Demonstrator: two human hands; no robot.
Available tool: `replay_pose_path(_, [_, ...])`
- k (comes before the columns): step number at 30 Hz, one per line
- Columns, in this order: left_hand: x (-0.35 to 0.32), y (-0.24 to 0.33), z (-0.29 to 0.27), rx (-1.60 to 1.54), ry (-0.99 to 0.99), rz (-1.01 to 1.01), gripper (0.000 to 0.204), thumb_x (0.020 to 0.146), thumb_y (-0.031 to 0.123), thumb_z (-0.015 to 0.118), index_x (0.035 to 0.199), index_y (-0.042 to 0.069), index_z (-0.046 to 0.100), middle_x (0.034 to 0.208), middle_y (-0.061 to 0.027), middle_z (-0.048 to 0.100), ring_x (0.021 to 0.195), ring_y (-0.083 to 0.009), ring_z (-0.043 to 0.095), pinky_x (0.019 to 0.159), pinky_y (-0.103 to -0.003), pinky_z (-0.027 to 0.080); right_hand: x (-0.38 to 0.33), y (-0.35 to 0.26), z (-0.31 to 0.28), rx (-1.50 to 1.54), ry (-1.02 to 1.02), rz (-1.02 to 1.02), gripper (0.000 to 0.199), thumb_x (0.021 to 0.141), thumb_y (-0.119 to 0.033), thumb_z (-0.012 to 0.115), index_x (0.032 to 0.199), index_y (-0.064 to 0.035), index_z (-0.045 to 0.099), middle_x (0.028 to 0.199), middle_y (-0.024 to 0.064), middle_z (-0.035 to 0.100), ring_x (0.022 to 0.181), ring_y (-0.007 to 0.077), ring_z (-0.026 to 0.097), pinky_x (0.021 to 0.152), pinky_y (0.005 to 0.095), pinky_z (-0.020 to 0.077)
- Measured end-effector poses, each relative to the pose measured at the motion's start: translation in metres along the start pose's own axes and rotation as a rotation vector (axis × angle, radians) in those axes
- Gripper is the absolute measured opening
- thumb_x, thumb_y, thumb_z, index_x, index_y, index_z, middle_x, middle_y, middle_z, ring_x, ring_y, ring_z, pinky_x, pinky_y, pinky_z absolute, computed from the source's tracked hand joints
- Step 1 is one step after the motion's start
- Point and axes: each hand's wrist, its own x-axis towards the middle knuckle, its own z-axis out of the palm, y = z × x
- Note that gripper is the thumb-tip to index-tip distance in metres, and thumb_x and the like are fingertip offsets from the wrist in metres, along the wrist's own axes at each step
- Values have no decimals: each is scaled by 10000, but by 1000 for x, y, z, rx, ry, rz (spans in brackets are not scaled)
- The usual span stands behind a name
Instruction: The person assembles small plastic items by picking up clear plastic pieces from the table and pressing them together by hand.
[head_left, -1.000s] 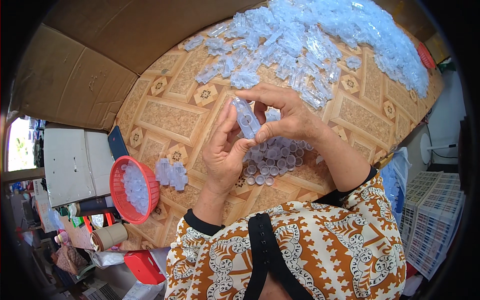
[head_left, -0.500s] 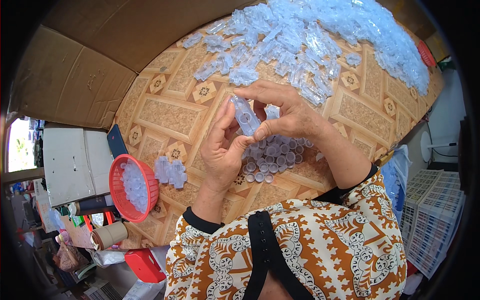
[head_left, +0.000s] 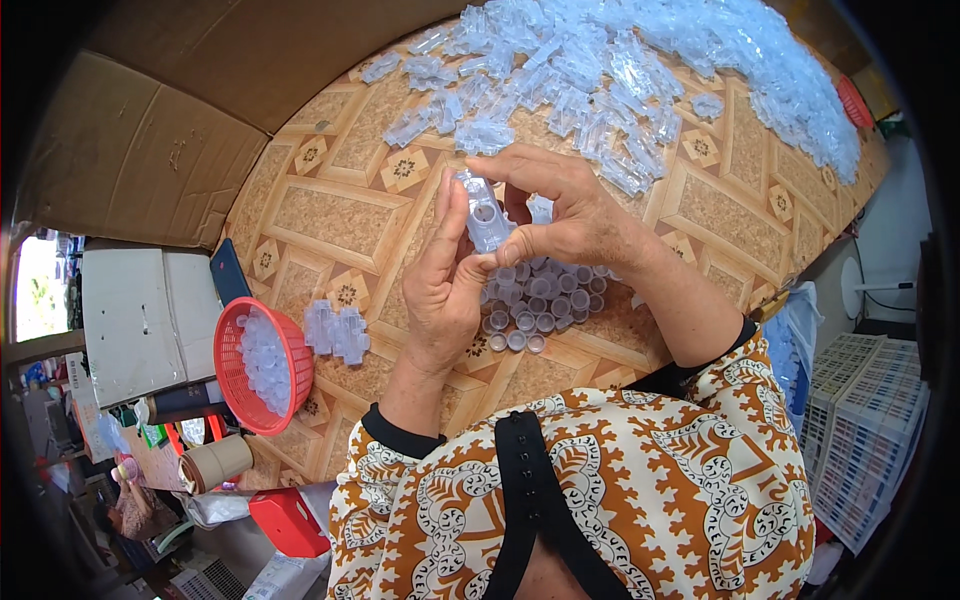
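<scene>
Holding a clear plastic piece (head_left: 485, 212) up between both hands, above the patterned table (head_left: 340, 215). Left hand (head_left: 447, 285) stands on edge, fingers straight up, thumb pressing the piece from the left side. Right hand (head_left: 560, 212) arches over the top, index + thumb pinching it from the right. So both hands are grasping the same piece; it's off the table surface, roughly mid-frame. Piece looks like a short see-through housing w/ a round hole in it, but it's translucent and partly behind my fingers, so can't tell exact shape.

Directly under my hands: cluster of small clear caps (head_left: 540, 305) standing open-side up on the table, packed touching each other. Left of my left wrist, a small stack of clear pieces (head_left: 337, 332), just beside a red mesh basket (head_left: 262, 365) w/ more clear bits inside. Far side of table: big heap of clear plastic parts (head_left: 640, 55), spread across the top edge, well apart from my hands.

Cardboard sheet (head_left: 150, 150) lies off the table's left edge. Tape roll (head_left: 215, 462) sits below the basket. White crates (head_left: 865, 420) at right, off the table. My patterned brown/white sleeves (head_left: 640, 480) fill the bottom.
</scene>
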Motion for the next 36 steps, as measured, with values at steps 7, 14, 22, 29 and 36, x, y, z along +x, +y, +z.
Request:
replay_pose_path(7, [5,16,12,-153,4,-128,568,1054,145,464,1558,9,240,1607,-142,286,1400,-241,414,1118,-381,403,-3,0,6,-180,61,-103,848,700,-457,838,1368,-17,559,964,91,620,697,149,590,604,287,509])
replay_pose_path(14, [2,4,2,-178,38,-70,674,1030,323,542,1534,-10,243,1510,-147,409,1331,-216,478,1097,-356,415,-2,-18,30,-523,136,-103,625,804,-317,763,1240,69,537,949,180,592,742,309,656,627,386,559])
replay_pose_path(22, [0,0,-2,-27,192,-148,553,1011,123,582,1476,-24,322,1256,-126,594,1101,-154,607,930,-278,502,-3,-22,24,-452,18,-55,543,782,-172,760,1233,52,558,921,178,585,770,328,640,656,419,547])
replay_pose_path(29, [0,-5,-2,12,162,-49,520,1032,198,559,1448,-18,336,1255,-130,591,1113,-164,613,906,-280,528,-2,-19,5,-357,-68,0,508,784,-131,763,1254,-9,617,889,130,598,768,272,640,650,374,538])
replay_pose_path(36, [4,1,-3,-135,69,-98,648,1064,316,464,1540,-36,198,1424,-188,471,1295,-230,509,1036,-333,455,-5,-23,26,-541,109,-72,608,768,-179,761,1318,-14,560,992,168,604,808,310,663,660,398,557])
